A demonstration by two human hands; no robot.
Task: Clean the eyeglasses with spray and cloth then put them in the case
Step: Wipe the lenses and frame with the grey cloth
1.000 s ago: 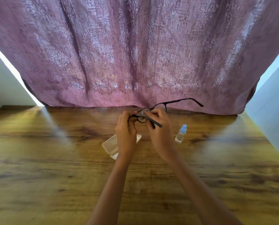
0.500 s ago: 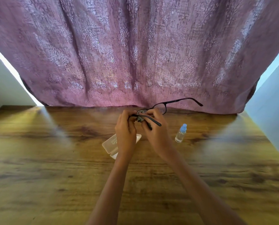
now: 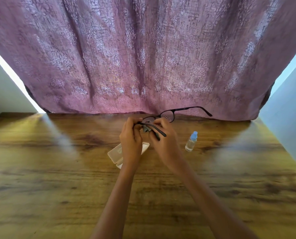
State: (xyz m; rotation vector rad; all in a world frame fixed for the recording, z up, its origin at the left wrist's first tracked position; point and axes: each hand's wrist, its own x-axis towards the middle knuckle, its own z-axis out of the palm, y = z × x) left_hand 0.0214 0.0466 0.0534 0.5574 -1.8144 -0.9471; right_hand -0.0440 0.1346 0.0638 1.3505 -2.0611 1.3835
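Note:
Dark-framed eyeglasses (image 3: 174, 112) are held up over the wooden table (image 3: 57, 169), one temple arm reaching out to the right. My left hand (image 3: 131, 140) grips the frame's left end. My right hand (image 3: 164, 140) pinches a small grey cloth (image 3: 146, 128) against the left lens; the other temple arm crosses its fingers. An open white case (image 3: 115, 152) lies on the table under my left wrist, partly hidden. A small clear spray bottle (image 3: 191, 141) with a blue cap stands upright to the right of my right hand.
A purple patterned curtain (image 3: 143, 57) hangs along the table's far edge. Pale walls flank the table on both sides.
The grey cloth has shifted from the top of the lens down between my fingers. The glasses stay in both hands at about the same spot.

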